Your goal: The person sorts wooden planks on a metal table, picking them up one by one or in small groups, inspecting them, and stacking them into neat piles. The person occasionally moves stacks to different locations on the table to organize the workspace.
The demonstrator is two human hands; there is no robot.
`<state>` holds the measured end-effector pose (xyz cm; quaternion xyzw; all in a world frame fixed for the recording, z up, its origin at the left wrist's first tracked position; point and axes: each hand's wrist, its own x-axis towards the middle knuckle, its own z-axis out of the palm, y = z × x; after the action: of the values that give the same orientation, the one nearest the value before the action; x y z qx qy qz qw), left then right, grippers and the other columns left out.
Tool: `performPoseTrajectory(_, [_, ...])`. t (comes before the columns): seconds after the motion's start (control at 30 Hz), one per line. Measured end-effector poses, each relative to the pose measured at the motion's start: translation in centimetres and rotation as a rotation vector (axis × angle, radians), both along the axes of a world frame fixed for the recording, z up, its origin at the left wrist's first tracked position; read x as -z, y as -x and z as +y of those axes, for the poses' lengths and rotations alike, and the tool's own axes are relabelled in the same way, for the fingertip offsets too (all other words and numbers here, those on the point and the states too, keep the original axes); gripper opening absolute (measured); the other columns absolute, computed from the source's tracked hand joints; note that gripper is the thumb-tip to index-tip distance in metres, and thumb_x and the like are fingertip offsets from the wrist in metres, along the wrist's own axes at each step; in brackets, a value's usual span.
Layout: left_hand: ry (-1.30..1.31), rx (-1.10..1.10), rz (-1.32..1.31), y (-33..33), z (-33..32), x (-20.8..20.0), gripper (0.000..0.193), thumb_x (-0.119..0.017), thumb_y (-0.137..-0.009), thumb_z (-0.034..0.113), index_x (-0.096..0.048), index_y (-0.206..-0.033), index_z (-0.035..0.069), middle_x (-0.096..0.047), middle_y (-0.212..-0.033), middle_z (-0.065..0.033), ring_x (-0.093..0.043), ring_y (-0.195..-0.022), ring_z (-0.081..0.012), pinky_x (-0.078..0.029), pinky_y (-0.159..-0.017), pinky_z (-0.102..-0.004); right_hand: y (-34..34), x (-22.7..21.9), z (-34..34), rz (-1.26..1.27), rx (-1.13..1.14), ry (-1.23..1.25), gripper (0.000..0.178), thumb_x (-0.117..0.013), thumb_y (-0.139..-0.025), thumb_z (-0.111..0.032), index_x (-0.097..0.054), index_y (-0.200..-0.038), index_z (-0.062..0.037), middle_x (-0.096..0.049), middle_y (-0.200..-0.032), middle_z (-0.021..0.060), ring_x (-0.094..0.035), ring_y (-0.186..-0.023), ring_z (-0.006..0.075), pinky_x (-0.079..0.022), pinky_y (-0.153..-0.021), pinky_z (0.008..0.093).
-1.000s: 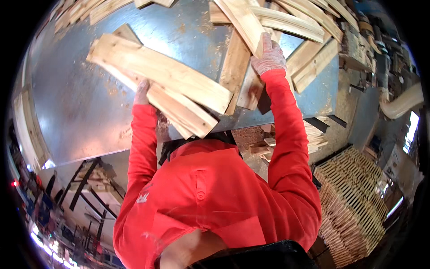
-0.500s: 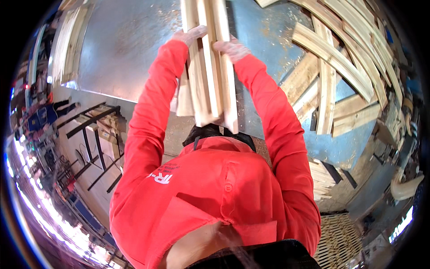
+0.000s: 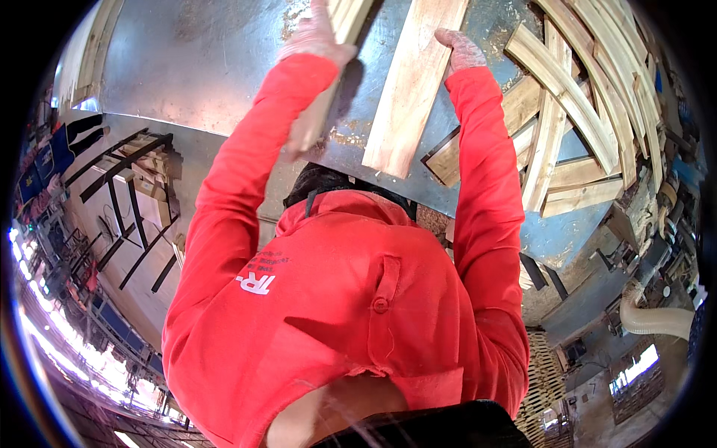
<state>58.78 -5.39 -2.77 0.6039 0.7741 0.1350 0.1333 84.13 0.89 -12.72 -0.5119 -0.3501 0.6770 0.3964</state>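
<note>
My left hand (image 3: 315, 39), pale with dust or a thin glove, lies over a few narrow wooden boards (image 3: 326, 101) at the upper middle. Its thumb reaches across them, and motion smears their near end. Just right of these, a wider pale wooden board (image 3: 407, 97) slants over the metal tabletop (image 3: 216, 67). Along that board's right edge, my right hand (image 3: 461, 51) pinches it with the thumb on top; the other fingers are partly hidden. A gap of bare metal separates this board from the ones at my left hand.
Several loose boards (image 3: 549, 123) lie crossed at the right of the tabletop, with long strips (image 3: 624, 97) beyond. More boards (image 3: 93, 56) stand at the far left. Below the left edge is a black metal frame (image 3: 123, 201). Sawdust is scattered about, and a pale hose (image 3: 657, 321) hangs lower right.
The bundle held between both hands has come apart. My left hand has kept the narrow boards on the left, while my right hand has moved right with the wider board.
</note>
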Motion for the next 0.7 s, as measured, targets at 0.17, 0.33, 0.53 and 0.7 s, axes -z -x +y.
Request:
performPoseTrajectory(0.17, [0.524, -0.117, 0.166, 5.6, -3.2, -3.9, 0.100, -0.077, -0.073, 0.046, -0.018, -0.145, 0.010, -0.053, -0.130, -0.0244, -0.057, -0.115, -0.0404, -0.046, -0.096, -0.0453, 5.0, -9.1, -2.5, -0.867, -0.722, -0.314, 0.052, -0.055, -0.091, -0.042, -0.055, -0.128, -0.0041, -0.059, -0.124, 0.0175, -0.055, -0.118, 0.0325, -0.041, -0.105, 0.0415])
performPoseTrajectory(0.33, [0.498, -0.290, -0.048, 11.1, -7.0, -1.9, 0.088, -0.082, -0.066, 0.047, -0.045, -0.132, 0.002, -0.060, -0.123, -0.0204, -0.059, -0.112, -0.0348, -0.046, -0.096, -0.0416, -5.7, -11.1, 0.3, -1.497, -0.590, -0.611, 0.086, -0.067, -0.077, -0.051, -0.036, -0.146, -0.0085, -0.041, -0.147, 0.0148, -0.038, -0.136, 0.0303, -0.027, -0.115, 0.0373])
performPoseTrajectory(0.53, [0.224, -0.320, -0.573, 16.3, -9.0, 2.1, 0.072, -0.086, -0.069, 0.031, -0.053, -0.124, -0.002, -0.067, -0.108, -0.0142, -0.065, -0.098, -0.0228, -0.052, -0.086, -0.0342, -25.5, -7.1, 1.3, -2.096, -0.588, 0.011, 0.116, -0.072, -0.065, -0.066, -0.010, -0.154, -0.0237, -0.023, -0.157, 0.0165, -0.022, -0.145, 0.0321, -0.013, -0.115, 0.0575])
performPoseTrajectory(0.7, [0.158, -0.424, -0.680, 19.2, -9.0, 1.5, 0.068, -0.082, -0.074, 0.032, -0.052, -0.126, -0.001, -0.068, -0.100, -0.0143, -0.067, -0.090, -0.0252, -0.054, -0.082, -0.0375, -23.9, -7.6, 3.8, -2.080, -0.594, 0.027, 0.121, -0.073, -0.064, -0.067, -0.007, -0.155, -0.0220, -0.023, -0.156, 0.0184, -0.028, -0.142, 0.0340, -0.019, -0.115, 0.0522])
